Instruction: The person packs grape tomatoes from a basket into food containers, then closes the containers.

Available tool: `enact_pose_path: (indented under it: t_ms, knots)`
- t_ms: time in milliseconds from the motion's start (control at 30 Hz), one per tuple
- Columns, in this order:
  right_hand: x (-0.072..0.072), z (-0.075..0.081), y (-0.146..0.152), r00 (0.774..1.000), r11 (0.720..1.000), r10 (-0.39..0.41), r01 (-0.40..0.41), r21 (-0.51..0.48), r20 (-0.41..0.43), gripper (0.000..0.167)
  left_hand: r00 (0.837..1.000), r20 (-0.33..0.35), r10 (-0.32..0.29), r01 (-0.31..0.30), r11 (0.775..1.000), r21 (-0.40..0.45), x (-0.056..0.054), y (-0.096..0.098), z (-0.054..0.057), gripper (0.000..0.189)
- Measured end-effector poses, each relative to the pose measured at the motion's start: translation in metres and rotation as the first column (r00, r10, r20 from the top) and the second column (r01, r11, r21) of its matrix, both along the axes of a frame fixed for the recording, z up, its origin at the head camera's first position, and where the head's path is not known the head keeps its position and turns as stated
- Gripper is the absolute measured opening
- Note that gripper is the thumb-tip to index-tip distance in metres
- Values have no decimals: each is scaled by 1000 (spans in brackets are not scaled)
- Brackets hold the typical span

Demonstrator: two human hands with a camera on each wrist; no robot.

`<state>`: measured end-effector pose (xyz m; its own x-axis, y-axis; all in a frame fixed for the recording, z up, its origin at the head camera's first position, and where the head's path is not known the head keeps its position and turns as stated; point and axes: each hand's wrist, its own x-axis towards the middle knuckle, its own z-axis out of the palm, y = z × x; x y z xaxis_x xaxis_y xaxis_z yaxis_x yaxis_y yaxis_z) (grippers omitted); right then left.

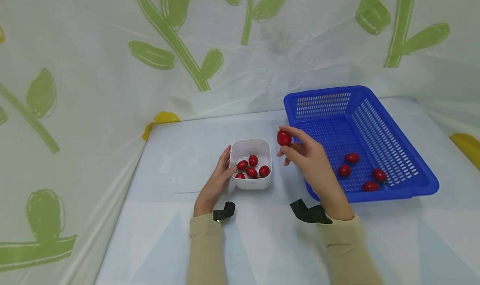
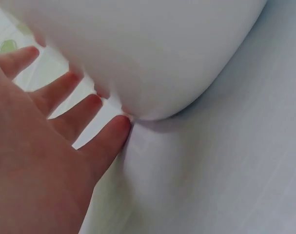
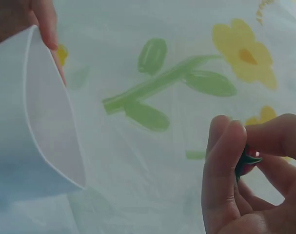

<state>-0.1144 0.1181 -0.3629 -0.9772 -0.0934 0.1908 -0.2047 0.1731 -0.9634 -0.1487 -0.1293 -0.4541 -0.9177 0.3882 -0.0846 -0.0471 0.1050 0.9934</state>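
Note:
A small white square container [image 1: 252,185] stands on the table with several red cherry tomatoes [image 1: 251,172] in it. My left hand [image 1: 216,182] holds its left side, the thumb at the rim and the other fingers spread along the outer wall [image 2: 152,58]. Just right of the container and above the table, my right hand [image 1: 309,160] pinches one cherry tomato [image 1: 284,138] between thumb and fingertips. In the right wrist view that tomato's green stem end [image 3: 254,159] shows between the fingers, which hide most of it.
A blue plastic basket [image 1: 397,147] with slotted sides stands to the right, partly behind my right hand. Several more cherry tomatoes [image 1: 379,175] lie near its front. A white sheet with green plant prints [image 1: 180,51] hangs behind the table [image 1: 180,151].

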Motion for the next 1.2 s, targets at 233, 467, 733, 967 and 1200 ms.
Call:
enact_pose_path:
  t_ms: [233,467,733,967,1200]
  knots:
    - [-8,-16,-25,1000,1000,1,-1,7,-28,40,999,37,14,-16,998,63,1,4,2,60]
    - [-17,-41,-46,989,976,-140,145,166,-40,37,998,60,-2,-2,997,73,3,4,2,63]
    - [-26,-62,-51,970,931,-220,240,276,-101,39,999,32,4,-8,994,108,4,0,4,65]
    - [-30,-81,-56,968,910,-169,226,346,-188,37,998,55,18,-24,995,101,6,-4,3,62]
    - [-32,-86,-55,963,918,-187,242,313,-194,39,999,47,21,-26,993,117,2,1,3,58]
